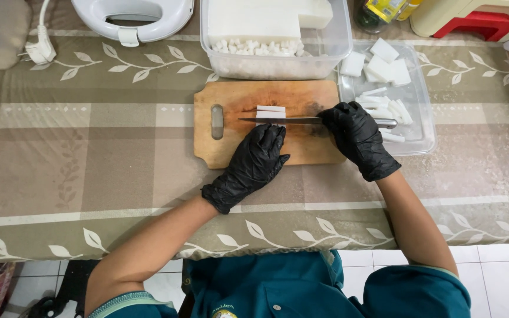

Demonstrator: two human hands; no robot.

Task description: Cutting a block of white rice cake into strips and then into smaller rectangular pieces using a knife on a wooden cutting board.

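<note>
Now the white block point(271, 110) lies just beyond the left hand point(254, 162).

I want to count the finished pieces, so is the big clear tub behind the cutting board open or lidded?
Open. The clear tub shows no lid on its rim, and the white block and small cubes inside sit uncovered.

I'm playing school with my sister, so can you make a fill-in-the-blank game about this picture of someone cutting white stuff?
1. Both hands wear gloves that are ____ in colour.
2. The right hand grips a ____ laid across the white slab.
3. The left hand rests on a cutting board made of ____.
4. The clear tub behind the board holds many small white ____.

Missing words: black; knife; wood; cubes
</note>
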